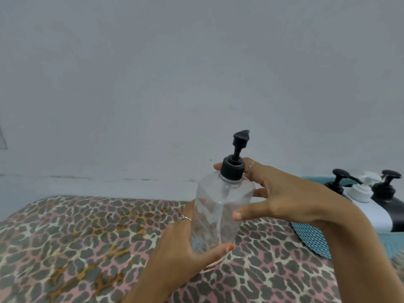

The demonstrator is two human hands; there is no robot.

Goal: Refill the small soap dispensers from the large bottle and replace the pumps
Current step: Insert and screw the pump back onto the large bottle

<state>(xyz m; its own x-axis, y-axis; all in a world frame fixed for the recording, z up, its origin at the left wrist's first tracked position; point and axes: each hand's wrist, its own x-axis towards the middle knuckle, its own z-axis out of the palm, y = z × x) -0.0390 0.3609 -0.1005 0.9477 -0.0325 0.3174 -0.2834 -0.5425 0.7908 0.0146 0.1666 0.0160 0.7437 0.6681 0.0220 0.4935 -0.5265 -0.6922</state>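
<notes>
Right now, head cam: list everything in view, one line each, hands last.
clear dispenser: 1, see-through with black pump on, looks empty, centre, upright
black bottles: 2, black pumps, far right
white bottle: 1, white pump, between the black ones
leopard-print cloth: 1, pink, grey and tan, underneath
blue mesh mat: 1, right, under the bottles
wall: pale grey, behind
left hand: grips the dispenser's lower body
right hand: fingers spread by the pump collar

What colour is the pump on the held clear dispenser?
Black pump, seen in the head view.
</notes>
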